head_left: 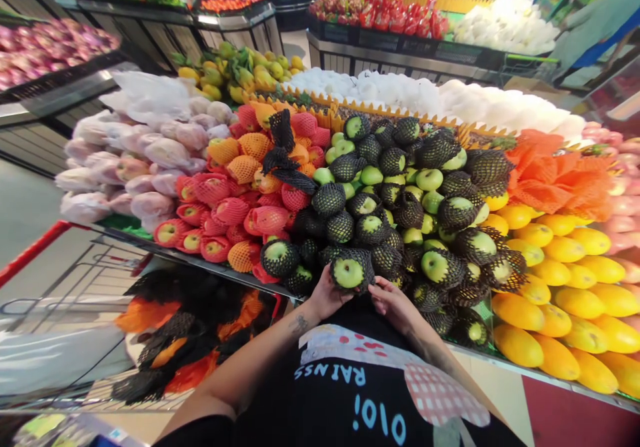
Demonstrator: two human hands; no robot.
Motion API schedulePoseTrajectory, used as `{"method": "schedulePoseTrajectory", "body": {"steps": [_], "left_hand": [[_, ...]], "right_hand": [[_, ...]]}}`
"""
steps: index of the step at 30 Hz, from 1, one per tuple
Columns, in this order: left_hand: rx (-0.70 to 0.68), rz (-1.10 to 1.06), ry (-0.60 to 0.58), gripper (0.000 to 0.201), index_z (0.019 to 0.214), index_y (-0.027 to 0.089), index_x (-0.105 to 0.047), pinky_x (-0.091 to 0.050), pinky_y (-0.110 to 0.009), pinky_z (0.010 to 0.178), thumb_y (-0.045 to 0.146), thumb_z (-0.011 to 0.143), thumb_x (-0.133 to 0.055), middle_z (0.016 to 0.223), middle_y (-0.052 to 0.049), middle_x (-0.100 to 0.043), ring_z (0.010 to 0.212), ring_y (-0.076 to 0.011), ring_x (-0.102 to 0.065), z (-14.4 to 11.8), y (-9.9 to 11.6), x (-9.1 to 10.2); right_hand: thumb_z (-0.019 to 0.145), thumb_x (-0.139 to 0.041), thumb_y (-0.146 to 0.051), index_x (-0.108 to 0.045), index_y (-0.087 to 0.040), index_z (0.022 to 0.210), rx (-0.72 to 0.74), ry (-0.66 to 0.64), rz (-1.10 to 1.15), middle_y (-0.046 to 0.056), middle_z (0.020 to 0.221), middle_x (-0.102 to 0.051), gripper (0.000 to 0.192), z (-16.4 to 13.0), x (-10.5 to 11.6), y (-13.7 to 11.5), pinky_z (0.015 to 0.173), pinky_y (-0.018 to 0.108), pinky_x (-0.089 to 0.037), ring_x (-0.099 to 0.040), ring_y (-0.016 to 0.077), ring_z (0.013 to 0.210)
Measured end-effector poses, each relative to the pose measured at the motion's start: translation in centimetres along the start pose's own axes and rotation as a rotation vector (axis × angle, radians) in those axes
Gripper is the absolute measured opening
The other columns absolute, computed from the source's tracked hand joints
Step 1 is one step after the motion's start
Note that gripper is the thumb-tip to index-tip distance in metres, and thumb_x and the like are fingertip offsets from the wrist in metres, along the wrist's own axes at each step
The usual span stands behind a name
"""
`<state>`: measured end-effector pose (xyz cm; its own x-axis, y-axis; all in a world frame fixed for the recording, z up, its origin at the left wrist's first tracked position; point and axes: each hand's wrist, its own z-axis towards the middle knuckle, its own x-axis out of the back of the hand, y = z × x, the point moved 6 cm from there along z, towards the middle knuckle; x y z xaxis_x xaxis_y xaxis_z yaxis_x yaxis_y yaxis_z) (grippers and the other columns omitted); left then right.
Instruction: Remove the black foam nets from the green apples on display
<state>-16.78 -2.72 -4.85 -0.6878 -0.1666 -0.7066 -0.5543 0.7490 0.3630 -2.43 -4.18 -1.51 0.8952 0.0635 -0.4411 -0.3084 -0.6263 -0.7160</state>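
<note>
A green apple in a black foam net is held in front of my chest, at the front edge of the display. My left hand wraps around its left side and underside. On the other side, the fingertips of my right hand pinch the edge of the net. Right behind lies a heap of green apples, many in black nets and some bare. Red-netted apples and orange-netted ones are piled to the left, with loose black nets on top.
A shopping cart at the left holds black and orange nets. Yellow melons fill the right side, with orange nets above. Bagged fruit lies at the far left. Other produce stands line the back.
</note>
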Motion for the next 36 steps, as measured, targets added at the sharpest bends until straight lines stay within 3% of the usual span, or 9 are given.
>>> {"method": "schedulePoseTrajectory", "body": {"steps": [3,6,10,15,19,23,27,32,36], "left_hand": [[0.008,0.029,0.067,0.051,0.106,0.017,-0.063,-0.046,-0.022,0.055,0.064,0.089,-0.049,0.091,-0.006,-0.07,0.069,-0.0149,-0.065,-0.1,-0.2,0.2],[-0.025,0.151,0.105,0.055,0.108,0.015,-0.063,-0.047,-0.024,0.056,0.064,0.089,-0.049,0.088,-0.007,-0.071,0.071,-0.0172,-0.065,0.0,-0.4,0.0],[-0.175,0.414,0.105,0.049,0.098,0.017,-0.06,-0.046,-0.023,0.06,0.062,0.079,-0.066,0.084,-0.001,-0.065,0.073,-0.0142,-0.06,-0.2,0.1,-0.8],[-0.249,0.721,-0.016,0.049,0.087,0.019,-0.051,-0.037,-0.019,0.05,0.066,0.08,-0.061,0.075,0.005,-0.05,0.057,-0.0068,-0.044,-0.6,0.5,-2.4],[-0.311,0.868,-0.028,0.05,0.108,0.019,-0.052,-0.041,-0.021,0.048,0.064,0.087,-0.053,0.097,-0.003,-0.058,0.061,-0.0087,-0.051,-1.0,1.7,-2.9],[-0.62,1.222,-0.144,0.066,0.138,0.023,-0.043,-0.055,-0.037,0.087,0.054,0.084,-0.065,0.144,-0.015,-0.044,0.11,-0.0238,-0.06,-3.0,3.7,-4.9],[-0.787,1.531,-0.412,0.099,0.15,0.026,-0.034,-0.039,-0.048,0.114,0.04,0.066,-0.085,0.153,-0.016,-0.034,0.139,-0.0338,-0.04,-4.4,3.3,-6.7],[-0.873,1.714,-0.15,0.094,0.145,0.026,-0.042,-0.045,-0.043,0.109,0.03,0.062,-0.084,0.143,-0.011,-0.045,0.127,-0.03,-0.052,-3.1,4.6,-5.5],[-0.911,1.9,0.054,0.082,0.147,0.026,-0.04,-0.04,-0.047,0.112,0.021,0.072,-0.074,0.148,-0.01,-0.046,0.132,-0.0303,-0.046,-2.0,5.5,-4.8]], "right_hand": [[0.069,-0.083,-0.042,-0.056,-0.024,0.1,0.106,0.069,-0.078,-0.005,0.076,-0.057,0.045,-0.6,0.4,-0.6,0.044,0.018,-0.036,-0.047,0.0061,0.05],[0.074,-0.079,-0.038,-0.047,-0.029,0.127,0.339,0.118,-0.359,0.004,0.12,-0.058,0.063,-2.5,-0.2,-2.6,0.077,0.03,-0.054,-0.063,0.0173,0.094],[0.072,-0.081,-0.038,-0.021,-0.03,0.149,0.454,0.094,-0.709,0.01,0.153,-0.032,0.098,-3.6,-1.7,-3.4,0.118,0.046,-0.031,-0.037,0.0271,0.141],[0.067,-0.084,-0.04,-0.039,-0.026,0.133,0.47,0.242,-0.774,0.009,0.134,-0.052,0.081,-3.0,-0.8,-3.2,0.112,0.048,-0.04,-0.053,0.0285,0.124],[0.068,-0.079,-0.033,-0.042,-0.025,0.13,0.508,0.286,-0.78,0.008,0.128,-0.056,0.073,-3.1,-0.6,-3.4,0.11,0.046,-0.041,-0.056,0.0281,0.12],[0.071,-0.075,-0.037,-0.039,-0.025,0.129,0.428,0.278,-0.673,0.008,0.128,-0.056,0.069,-3.0,-0.5,-3.1,0.11,0.046,-0.041,-0.056,0.0275,0.121],[0.076,-0.072,-0.047,-0.036,-0.026,0.132,0.345,0.168,-0.562,0.01,0.139,-0.05,0.069,-2.9,-0.7,-2.8,0.115,0.045,-0.036,-0.049,0.0271,0.132],[0.087,-0.066,-0.049,-0.021,-0.03,0.152,0.249,-0.025,-0.575,0.012,0.153,-0.043,0.081,-5.3,0.9,-2.3,0.118,0.05,-0.033,-0.047,0.0252,0.138],[0.088,-0.061,-0.052,-0.069,-0.029,0.119,0.165,0.017,-0.794,0.01,0.135,-0.064,0.04,-9.0,6.2,-0.1,0.115,0.054,-0.037,-0.058,0.0319,0.128]]}}
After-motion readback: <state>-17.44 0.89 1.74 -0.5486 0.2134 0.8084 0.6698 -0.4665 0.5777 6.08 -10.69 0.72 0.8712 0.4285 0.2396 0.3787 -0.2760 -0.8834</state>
